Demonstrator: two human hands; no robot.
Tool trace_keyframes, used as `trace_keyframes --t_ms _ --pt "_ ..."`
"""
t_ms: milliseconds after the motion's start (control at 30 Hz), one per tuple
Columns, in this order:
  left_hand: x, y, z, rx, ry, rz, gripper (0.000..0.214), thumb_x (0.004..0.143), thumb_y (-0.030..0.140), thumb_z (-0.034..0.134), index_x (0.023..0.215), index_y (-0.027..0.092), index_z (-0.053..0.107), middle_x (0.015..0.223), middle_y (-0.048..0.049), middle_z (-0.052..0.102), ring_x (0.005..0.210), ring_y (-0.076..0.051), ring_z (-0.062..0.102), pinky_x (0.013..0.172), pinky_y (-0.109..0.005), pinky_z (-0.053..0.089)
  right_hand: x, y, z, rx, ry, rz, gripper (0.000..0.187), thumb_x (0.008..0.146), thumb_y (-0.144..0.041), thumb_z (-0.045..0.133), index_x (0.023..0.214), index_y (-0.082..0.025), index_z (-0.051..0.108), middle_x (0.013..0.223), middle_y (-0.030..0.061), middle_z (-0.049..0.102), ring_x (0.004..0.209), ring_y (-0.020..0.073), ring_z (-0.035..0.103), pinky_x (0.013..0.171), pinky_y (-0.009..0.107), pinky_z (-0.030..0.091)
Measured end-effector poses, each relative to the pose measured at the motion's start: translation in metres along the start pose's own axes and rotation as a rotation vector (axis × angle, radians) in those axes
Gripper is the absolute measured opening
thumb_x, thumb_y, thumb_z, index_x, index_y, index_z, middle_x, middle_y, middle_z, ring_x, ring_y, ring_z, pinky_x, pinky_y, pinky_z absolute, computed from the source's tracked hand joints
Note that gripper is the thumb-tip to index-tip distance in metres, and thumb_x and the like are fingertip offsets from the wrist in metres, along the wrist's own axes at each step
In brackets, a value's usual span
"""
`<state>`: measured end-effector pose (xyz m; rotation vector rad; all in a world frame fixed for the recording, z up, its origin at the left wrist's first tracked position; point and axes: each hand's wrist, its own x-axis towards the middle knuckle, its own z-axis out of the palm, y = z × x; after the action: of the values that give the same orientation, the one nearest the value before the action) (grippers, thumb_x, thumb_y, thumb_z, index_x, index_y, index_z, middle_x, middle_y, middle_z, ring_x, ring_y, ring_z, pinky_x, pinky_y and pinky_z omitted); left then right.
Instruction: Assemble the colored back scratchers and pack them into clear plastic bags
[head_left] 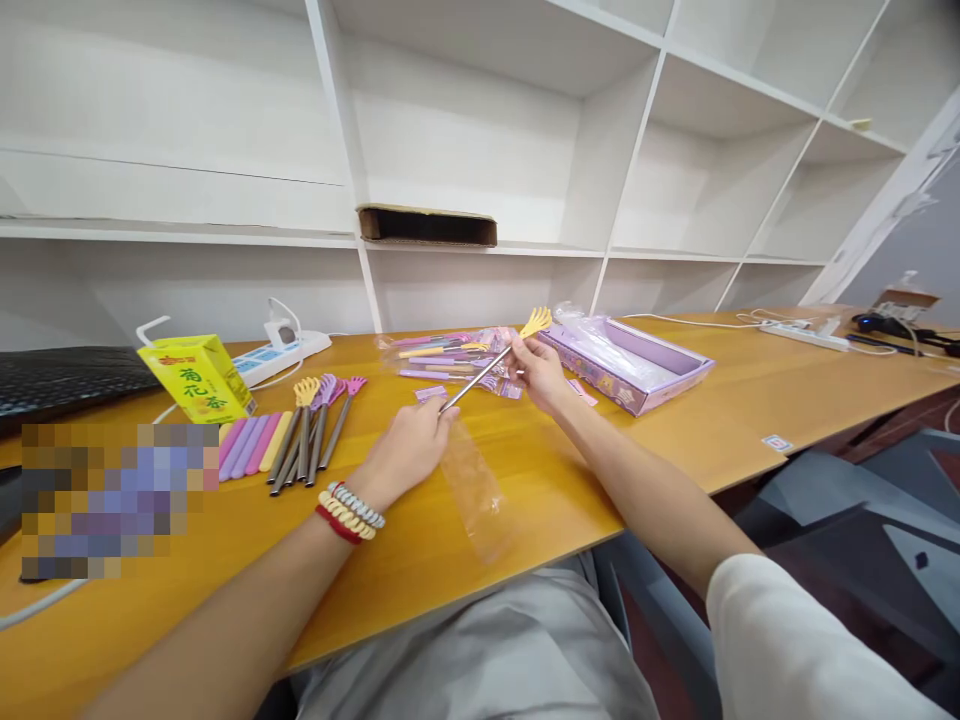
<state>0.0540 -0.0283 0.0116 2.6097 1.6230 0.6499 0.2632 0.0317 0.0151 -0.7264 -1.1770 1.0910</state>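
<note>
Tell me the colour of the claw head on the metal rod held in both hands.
Yellow claw head, clearest in the head view.

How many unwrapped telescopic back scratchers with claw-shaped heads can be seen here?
5. One yellow-headed scratcher is stretched between the left hand and right hand. Four lie side by side on the table beside the juice carton. Others may be inside the wrapped packets.

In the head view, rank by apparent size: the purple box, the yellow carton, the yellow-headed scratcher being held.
1. Purple box, largest.
2. Yellow carton.
3. Scratcher, long but thin, held by the left hand and right hand.
</note>
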Motion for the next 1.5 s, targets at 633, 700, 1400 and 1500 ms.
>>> trace_keyframes --t_ms 633,700,1400,1500 --pt "0.007 -0.004 0.001 -0.234 0.164 -0.092 0.03 0.088 0.041 0.034 0.092 0.017 0.053 0.082 -0.0066 0.065 0.073 -0.022 0.061 0.06 -0.028 0.039 -0.009 -0.011 0.108 0.653 0.001 0.423 0.042 0.081 -0.035 0.051 0.05 -0.019 0.028 0.038 -0.0058 0.033 0.04 0.0096 0.04 0.05 0.025 0.038" --pt "0.005 -0.004 0.0 -0.284 0.098 -0.026 0.026 0.086 0.041 0.04 0.089 0.018 0.051 0.076 -0.0036 0.063 0.065 -0.019 0.058 0.057 -0.027 0.038 -0.012 -0.009 0.102 0.695 -0.004 0.401 0.044 0.077 -0.03 0.055 0.05 -0.019 0.021 0.036 -0.0069 0.026 0.038 0.0084 0.034 0.047 0.024 0.036" --pt "0.002 0.005 0.01 -0.077 0.073 -0.084 0.046 0.086 0.055 0.034 0.105 0.016 0.049 0.082 -0.0111 0.064 0.073 -0.028 0.062 0.054 -0.03 0.037 -0.019 -0.009 0.109 0.598 0.17 0.262 0.042 0.053 0.0 0.049 0.054 -0.019 0.012 0.033 -0.011 0.016 0.028 0.0027 0.014 0.033 0.02 0.016" --pt "0.005 0.005 0.007 -0.122 0.068 -0.081 0.042 0.085 0.053 0.039 0.102 0.017 0.052 0.085 -0.0099 0.065 0.076 -0.027 0.062 0.057 -0.029 0.038 -0.019 -0.011 0.11 0.582 0.175 0.243 0.041 0.052 0.0 0.048 0.054 -0.019 0.012 0.032 -0.0111 0.016 0.028 0.0028 0.013 0.032 0.02 0.015"
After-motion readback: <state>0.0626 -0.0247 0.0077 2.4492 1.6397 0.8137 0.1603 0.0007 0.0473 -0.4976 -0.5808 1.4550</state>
